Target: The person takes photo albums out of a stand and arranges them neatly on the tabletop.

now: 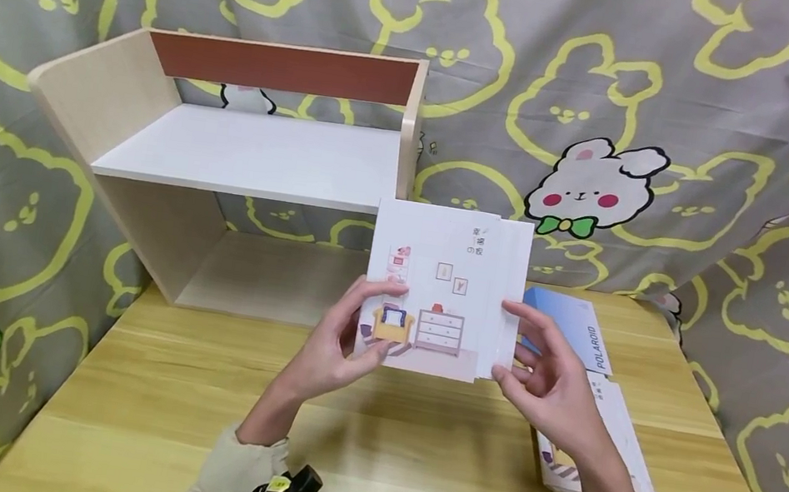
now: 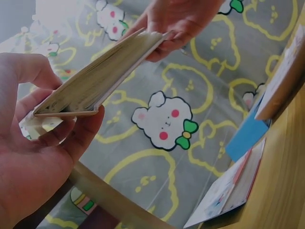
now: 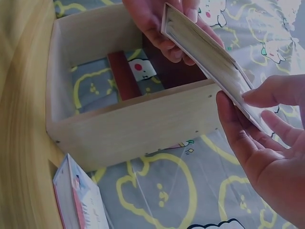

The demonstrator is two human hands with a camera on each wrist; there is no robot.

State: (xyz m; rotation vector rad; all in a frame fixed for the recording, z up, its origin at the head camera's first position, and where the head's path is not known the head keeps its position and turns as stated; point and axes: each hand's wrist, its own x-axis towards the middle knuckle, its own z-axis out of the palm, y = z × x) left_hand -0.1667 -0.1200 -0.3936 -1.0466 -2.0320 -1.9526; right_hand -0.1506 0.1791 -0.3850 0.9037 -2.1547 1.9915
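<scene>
A white photo album (image 1: 445, 287) with a printed yellow armchair and a chest of drawers on its cover is held up above the table, between both hands. My left hand (image 1: 343, 340) grips its left edge, thumb and index finger on the front cover. At the opposite edge, my right hand (image 1: 552, 386) pinches the part that sticks out past the cover. The left wrist view shows the album (image 2: 95, 76) edge-on, its pages slightly fanned between the covers. In the right wrist view, my right thumb and fingers (image 3: 233, 129) lie on either side of it.
A two-tier wooden shelf (image 1: 248, 154) with a white upper board stands at the back left of the table (image 1: 191, 402). On the right lie a blue album (image 1: 565, 325) marked POLAROID and another white album (image 1: 621, 433), partly behind my right arm. A patterned curtain (image 1: 749, 94) hangs behind.
</scene>
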